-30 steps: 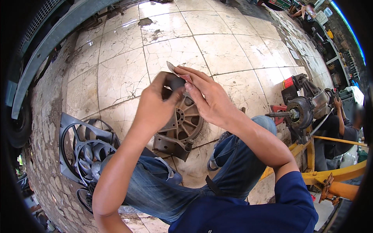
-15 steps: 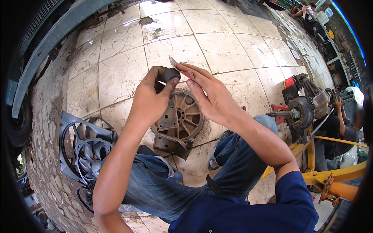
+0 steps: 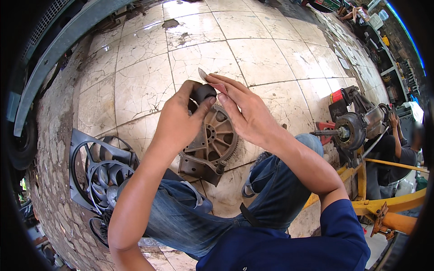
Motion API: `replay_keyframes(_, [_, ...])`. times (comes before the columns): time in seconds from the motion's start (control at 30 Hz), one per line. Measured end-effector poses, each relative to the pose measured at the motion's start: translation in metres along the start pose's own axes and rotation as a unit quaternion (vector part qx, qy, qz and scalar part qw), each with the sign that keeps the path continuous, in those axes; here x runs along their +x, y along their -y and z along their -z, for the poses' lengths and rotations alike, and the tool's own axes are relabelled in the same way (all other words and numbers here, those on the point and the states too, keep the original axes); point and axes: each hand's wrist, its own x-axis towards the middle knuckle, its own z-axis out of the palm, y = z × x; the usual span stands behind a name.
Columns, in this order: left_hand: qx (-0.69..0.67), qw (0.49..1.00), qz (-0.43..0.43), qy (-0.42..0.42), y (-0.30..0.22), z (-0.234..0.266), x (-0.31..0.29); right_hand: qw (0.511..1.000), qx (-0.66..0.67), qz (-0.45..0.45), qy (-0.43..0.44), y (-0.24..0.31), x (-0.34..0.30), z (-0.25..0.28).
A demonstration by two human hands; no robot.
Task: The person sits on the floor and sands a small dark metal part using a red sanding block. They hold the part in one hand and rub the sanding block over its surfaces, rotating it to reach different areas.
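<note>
Apparently stiff and fairly light, the dark cylindrical sleeve should suit a grip around its outer wall; the left hand clasps it above the toothed flywheel, the right hand pinching folded sandpaper beside it. Since half a second ago, the sleeve has turned.

No lettering readable; pale mark on navy shirt (small, at lower edge) too unclear to read.
</note>
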Motion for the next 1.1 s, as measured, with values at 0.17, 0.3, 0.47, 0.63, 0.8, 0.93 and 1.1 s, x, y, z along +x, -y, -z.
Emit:
replay_keyframes(0.17, [0.032, 0.999, 0.014, -0.005, -0.008, 0.004, 0.005, 1.000, 0.008, 0.001, -0.012, -0.003, -0.001, -0.001])
replay_keyframes(0.3, [0.031, 0.999, -0.023, -0.010, -0.006, -0.001, 0.000, 1.000, 0.014, 0.004, -0.012, -0.004, 0.000, -0.001])
replay_keyframes(0.47, [0.002, 0.999, -0.028, -0.020, 0.007, 0.004, 0.008, 1.000, 0.021, -0.009, -0.001, 0.000, 0.001, -0.001])
replay_keyframes(0.63, [0.042, 0.999, -0.004, 0.028, -0.009, 0.003, 0.000, 1.000, 0.000, -0.004, 0.003, -0.003, -0.001, -0.001])
replay_keyframes(0.8, [0.030, 0.999, 0.005, 0.024, 0.005, 0.004, 0.006, 1.000, -0.008, -0.010, 0.002, -0.003, 0.000, -0.002])
replay_keyframes(0.93, [-0.045, 0.999, 0.012, 0.023, 0.003, 0.000, 0.003, 1.000, 0.024, -0.004, -0.011, -0.002, 0.001, -0.001])
replay_keyframes(1.1, [-0.091, 0.995, 0.033, 0.023, 0.002, 0.004, 0.009, 1.000, -0.002, 0.015, -0.018, -0.003, 0.001, -0.001])
